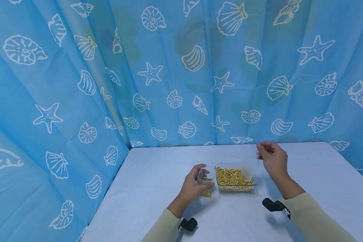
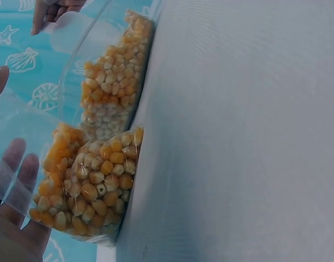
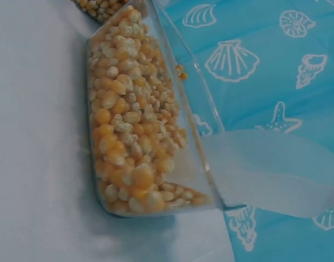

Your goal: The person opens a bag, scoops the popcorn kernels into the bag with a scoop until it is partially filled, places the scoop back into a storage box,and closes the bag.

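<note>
My left hand (image 1: 192, 185) holds a clear plastic bag (image 2: 96, 188) around its open top, thumb on one side and fingers on the other. Corn kernels fill the bag's lower part, and it stands on the table beside a rectangular clear glass container (image 1: 236, 185). More yellow corn kernels (image 1: 231, 177) lie in the container, with a hollow at its right end. Over that end my right hand (image 1: 273, 160) pinches the handle of a translucent plastic scoop (image 3: 254, 166), whose front reaches down into the container. Only a sliver of the right hand shows in the right wrist view.
A white cloth covers the table (image 1: 145, 188). Behind and to the left hangs a blue curtain (image 1: 172, 80) printed with white shells and starfish. Each forearm carries a black wrist-camera mount (image 1: 272, 204) close above the tabletop.
</note>
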`<act>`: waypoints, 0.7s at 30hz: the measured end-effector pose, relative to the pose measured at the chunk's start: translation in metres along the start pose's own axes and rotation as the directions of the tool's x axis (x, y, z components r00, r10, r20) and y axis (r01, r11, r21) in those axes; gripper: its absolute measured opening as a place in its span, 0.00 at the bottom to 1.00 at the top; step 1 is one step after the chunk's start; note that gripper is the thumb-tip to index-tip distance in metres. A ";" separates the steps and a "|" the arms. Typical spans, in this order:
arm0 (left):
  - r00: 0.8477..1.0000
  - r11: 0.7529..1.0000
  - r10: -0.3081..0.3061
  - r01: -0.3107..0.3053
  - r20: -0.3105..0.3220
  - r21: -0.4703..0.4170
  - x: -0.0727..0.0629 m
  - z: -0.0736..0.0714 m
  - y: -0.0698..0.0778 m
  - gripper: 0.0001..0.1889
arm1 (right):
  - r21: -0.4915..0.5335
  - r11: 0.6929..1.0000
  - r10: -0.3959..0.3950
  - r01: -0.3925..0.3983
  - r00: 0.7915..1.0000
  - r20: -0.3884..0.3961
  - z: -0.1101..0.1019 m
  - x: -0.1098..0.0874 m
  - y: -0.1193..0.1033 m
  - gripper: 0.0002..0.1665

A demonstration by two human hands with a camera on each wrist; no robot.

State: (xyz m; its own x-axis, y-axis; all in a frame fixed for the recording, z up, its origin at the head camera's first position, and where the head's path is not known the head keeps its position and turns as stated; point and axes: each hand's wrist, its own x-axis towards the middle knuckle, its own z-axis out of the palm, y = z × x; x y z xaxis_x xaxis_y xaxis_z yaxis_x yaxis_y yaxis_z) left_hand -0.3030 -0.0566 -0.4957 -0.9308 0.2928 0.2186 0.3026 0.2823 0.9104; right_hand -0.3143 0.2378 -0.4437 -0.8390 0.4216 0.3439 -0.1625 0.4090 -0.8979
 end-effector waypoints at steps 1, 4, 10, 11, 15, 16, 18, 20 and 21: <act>1.000 1.000 -0.001 0.001 0.000 0.001 0.000 0.000 0.000 0.35 | -0.003 1.000 0.010 -0.010 1.000 0.004 0.000 0.000 0.001 0.21; 1.000 1.000 -0.008 0.008 0.000 0.000 0.000 0.000 0.001 0.34 | -0.005 0.999 0.041 -0.041 0.999 0.007 -0.001 -0.001 0.004 0.20; 1.000 1.000 -0.011 0.011 0.000 0.000 -0.001 0.000 0.002 0.35 | 0.011 0.996 0.083 -0.084 0.996 0.019 0.000 -0.001 0.008 0.20; 1.000 1.000 -0.012 0.012 0.000 0.003 -0.001 0.000 0.002 0.35 | 0.010 0.996 0.093 -0.093 0.995 0.028 0.000 -0.002 0.009 0.20; 1.000 1.000 -0.014 0.014 -0.001 0.010 -0.001 0.000 0.001 0.35 | 0.014 0.991 0.131 -0.132 0.990 0.050 0.000 -0.004 0.014 0.21; 1.000 1.000 -0.015 0.015 -0.001 0.010 -0.001 0.000 0.000 0.35 | 0.018 0.990 0.138 -0.139 0.989 0.051 0.000 -0.004 0.015 0.21; 1.000 1.000 -0.013 0.013 0.000 0.010 -0.001 0.000 0.000 0.35 | 0.028 0.988 0.148 -0.149 0.988 0.049 0.000 -0.005 0.018 0.20; 1.000 1.000 -0.012 0.012 0.002 0.010 -0.001 0.000 0.000 0.35 | 0.039 0.987 0.153 -0.155 0.987 0.053 0.001 -0.005 0.020 0.20; 1.000 1.000 -0.012 0.012 0.002 0.010 -0.001 0.000 0.000 0.35 | 0.044 0.986 0.158 -0.160 0.986 0.058 0.001 -0.006 0.020 0.20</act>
State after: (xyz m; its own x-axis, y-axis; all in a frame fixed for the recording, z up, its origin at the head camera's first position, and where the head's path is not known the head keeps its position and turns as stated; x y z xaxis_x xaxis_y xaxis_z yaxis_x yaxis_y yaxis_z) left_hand -0.3015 -0.0570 -0.4958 -0.9339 0.2916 0.2067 0.2934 0.2951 0.9093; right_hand -0.3132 0.2429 -0.4639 -0.8827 0.4335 0.1816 -0.0486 0.3002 -0.9526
